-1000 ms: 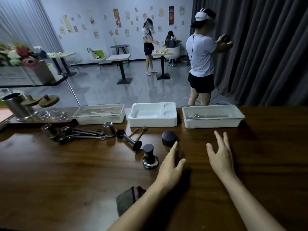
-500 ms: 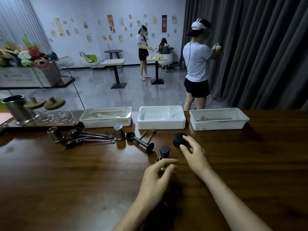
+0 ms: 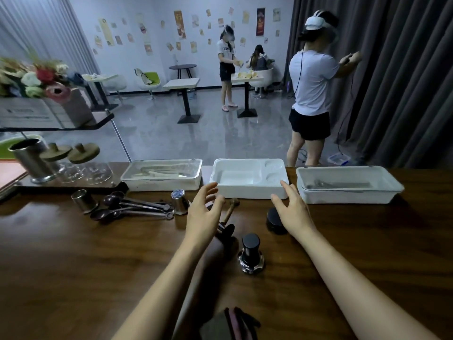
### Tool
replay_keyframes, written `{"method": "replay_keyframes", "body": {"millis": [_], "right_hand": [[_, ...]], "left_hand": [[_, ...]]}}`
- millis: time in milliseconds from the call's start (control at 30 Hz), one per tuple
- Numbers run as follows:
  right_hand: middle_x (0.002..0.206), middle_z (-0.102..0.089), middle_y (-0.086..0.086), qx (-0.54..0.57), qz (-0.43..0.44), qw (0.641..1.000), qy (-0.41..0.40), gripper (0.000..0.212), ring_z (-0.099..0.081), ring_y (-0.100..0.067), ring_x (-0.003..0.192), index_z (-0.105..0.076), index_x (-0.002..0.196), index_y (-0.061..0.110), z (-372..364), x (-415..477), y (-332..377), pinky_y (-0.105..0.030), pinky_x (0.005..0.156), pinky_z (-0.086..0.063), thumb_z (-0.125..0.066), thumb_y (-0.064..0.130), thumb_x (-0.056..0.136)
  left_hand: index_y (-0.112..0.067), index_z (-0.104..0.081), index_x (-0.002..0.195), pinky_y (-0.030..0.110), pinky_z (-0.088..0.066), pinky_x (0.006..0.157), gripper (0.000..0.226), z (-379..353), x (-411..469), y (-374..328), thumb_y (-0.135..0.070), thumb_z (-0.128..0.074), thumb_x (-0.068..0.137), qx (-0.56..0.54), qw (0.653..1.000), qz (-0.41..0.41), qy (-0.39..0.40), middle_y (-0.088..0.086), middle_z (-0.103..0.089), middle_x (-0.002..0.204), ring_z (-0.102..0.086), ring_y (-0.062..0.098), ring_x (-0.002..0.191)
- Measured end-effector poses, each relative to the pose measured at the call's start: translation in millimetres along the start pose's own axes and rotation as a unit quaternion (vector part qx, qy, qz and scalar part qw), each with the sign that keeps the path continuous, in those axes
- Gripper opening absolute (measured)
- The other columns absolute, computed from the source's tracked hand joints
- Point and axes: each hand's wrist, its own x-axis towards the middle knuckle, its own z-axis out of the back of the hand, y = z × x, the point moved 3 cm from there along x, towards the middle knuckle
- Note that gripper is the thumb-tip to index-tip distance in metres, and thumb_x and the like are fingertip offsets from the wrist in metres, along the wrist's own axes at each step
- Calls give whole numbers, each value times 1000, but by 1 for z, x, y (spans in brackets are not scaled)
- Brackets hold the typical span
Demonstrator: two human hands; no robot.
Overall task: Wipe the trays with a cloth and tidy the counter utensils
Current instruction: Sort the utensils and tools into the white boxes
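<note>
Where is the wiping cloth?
Head view: the dark cloth lies at the counter's near edge, bottom centre, between the left forearm and right forearm.

middle tray (image 3: pixel 247 190) between two trays | cloth (image 3: pixel 230 325) nearest | tamper (image 3: pixel 250 251) before trays

Grey curtain (image 3: pixel 404 77), postered wall (image 3: pixel 196 28), glossy floor (image 3: pixel 171 138), café tables (image 3: pixel 182 83).

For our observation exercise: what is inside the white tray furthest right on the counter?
Inside the right-hand white tray, metal utensils lie lengthwise. Which utensils they are is too blurred to tell, and the tray's near wall hides part of the floor.
</note>
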Motion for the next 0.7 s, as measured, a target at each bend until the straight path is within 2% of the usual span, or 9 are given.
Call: {"method": "replay_keyframes", "body": {"millis": [100, 300, 400, 500, 600, 700], "right_hand": [[166, -10, -7, -10, -21, 1000, 11, 61, -12, -24, 153, -30, 155, 32, -7, 13, -4, -41, 119, -19, -53, 43, 100], [167, -6, -4, -26, -67, 997, 15, 69, -7, -22, 153, -19, 157, 33, -17, 43, -5, -43, 120, -18, -52, 50, 99], [167, -8, -3, -21, -103, 994, 8, 76, -11, -23, 153, -14, 159, 31, -17, 55, -3, -44, 121, -19, -54, 51, 97], [165, -19, 0, -17, -126, 992, 5, 71, -22, -24, 150, -19, 159, 29, -17, 58, -2, -41, 117, -24, -54, 46, 99], [161, -29, 0, -29, -141, 990, -18, 66, -30, -25, 146, -28, 157, 25, -16, 57, -1, -38, 115, -28, -56, 41, 99], [161, -31, 2, -24, -131, 990, -34, 64, -30, -23, 146, -36, 154, 24, -15, 56, 5, -37, 115, -28, -60, 41, 97]], "left_hand": [[-31, -53, 143, 41, -46, 111, 54, -5, 25, 22, -44, -64, 91, 45, 999, 18, 15, -12, -58, 140, -53, 6, 131], [-23, -36, 157, 46, -36, 118, 77, -18, 76, 37, -41, -68, 89, 147, 986, 38, 69, 0, -41, 157, -39, 17, 144], [-32, -37, 153, 45, -47, 107, 81, -24, 95, 45, -53, -62, 79, 143, 984, 54, 94, -4, -52, 141, -55, 16, 127], [-36, -45, 138, 38, -53, 94, 62, -27, 106, 55, -50, -63, 80, 118, 984, 67, 115, -6, -65, 124, -66, 9, 102], [-33, -49, 129, 43, -55, 91, 60, -30, 111, 60, -56, -63, 75, 104, 985, 66, 118, -6, -68, 117, -67, 14, 99], [-34, -49, 131, 49, -54, 94, 67, -28, 113, 63, -62, -61, 72, 99, 985, 60, 126, -5, -66, 119, -66, 18, 103]]}}
